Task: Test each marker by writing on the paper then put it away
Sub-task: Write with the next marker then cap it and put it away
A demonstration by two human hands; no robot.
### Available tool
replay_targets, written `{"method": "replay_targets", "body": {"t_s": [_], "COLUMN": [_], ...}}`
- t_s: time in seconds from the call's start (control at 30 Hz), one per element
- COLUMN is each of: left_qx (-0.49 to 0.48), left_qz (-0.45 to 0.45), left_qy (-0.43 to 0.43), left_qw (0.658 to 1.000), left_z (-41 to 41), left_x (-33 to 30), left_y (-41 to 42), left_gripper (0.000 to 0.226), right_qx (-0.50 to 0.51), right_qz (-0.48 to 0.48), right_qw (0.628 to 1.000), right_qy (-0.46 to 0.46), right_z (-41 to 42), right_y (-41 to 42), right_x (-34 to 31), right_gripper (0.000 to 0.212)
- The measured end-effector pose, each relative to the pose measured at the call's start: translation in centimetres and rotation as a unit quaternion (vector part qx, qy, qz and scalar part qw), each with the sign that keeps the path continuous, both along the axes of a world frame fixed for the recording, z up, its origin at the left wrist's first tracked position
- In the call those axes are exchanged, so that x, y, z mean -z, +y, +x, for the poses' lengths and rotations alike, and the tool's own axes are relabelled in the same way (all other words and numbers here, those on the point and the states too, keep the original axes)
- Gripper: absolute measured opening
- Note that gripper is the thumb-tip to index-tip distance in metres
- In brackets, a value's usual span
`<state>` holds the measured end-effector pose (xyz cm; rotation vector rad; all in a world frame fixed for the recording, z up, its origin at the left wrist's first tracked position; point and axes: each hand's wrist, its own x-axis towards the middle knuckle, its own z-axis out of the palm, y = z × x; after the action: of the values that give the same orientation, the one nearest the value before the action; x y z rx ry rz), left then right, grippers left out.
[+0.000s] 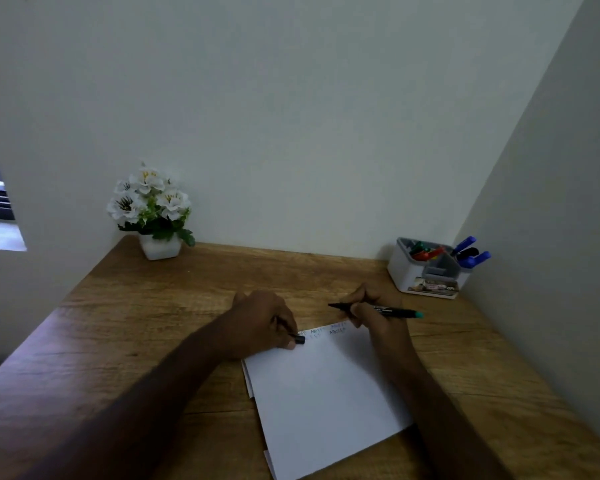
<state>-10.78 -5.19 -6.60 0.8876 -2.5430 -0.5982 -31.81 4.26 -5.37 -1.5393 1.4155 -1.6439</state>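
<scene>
Now our right grip (374, 313) pinches marker (392, 310), tip above paper (326, 393); our left grip (264, 323), resting on paper's corner, clenches black cap (300, 339).

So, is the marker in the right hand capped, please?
No, the marker in the right hand shows a bare tip; the left hand holds the cap.

Paper (326, 393): faint handwritten test letters along top edge, possibly "ABCD". Marker (388, 310) and organizer (426, 271) labels: print illegible.
</scene>
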Motion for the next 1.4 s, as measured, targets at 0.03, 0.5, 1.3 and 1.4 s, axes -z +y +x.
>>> {"method": "replay_targets", "body": {"t_s": [0.03, 0.5, 1.3, 1.4], "left_qx": [0.000, 0.010, 0.042, 0.032], "left_qz": [-0.006, 0.076, 0.211, 0.222], "left_qy": [0.013, 0.234, 0.326, 0.331], "left_qw": [1.000, 0.969, 0.921, 0.917], "left_z": [0.0, -0.2, -1.5, -1.7], "left_x": [0.1, -1.0, -1.4, -1.1], "left_y": [0.0, 0.7, 2.4, 2.5], "left_gripper": [0.014, 0.006, 0.002, 0.003], "right_qx": [-0.013, -0.061, -0.122, -0.138], "right_qz": [-0.001, -0.021, 0.029, 0.043], "right_qw": [1.000, 0.991, 0.986, 0.981], "right_qy": [-0.026, -0.117, -0.112, -0.130], "right_z": [0.1, 0.5, 0.9, 0.9], "right_y": [0.0, -0.2, -0.5, -0.5], "right_x": [-0.1, 0.3, 0.4, 0.5], "right_gripper": [0.010, 0.011, 0.016, 0.024]}}
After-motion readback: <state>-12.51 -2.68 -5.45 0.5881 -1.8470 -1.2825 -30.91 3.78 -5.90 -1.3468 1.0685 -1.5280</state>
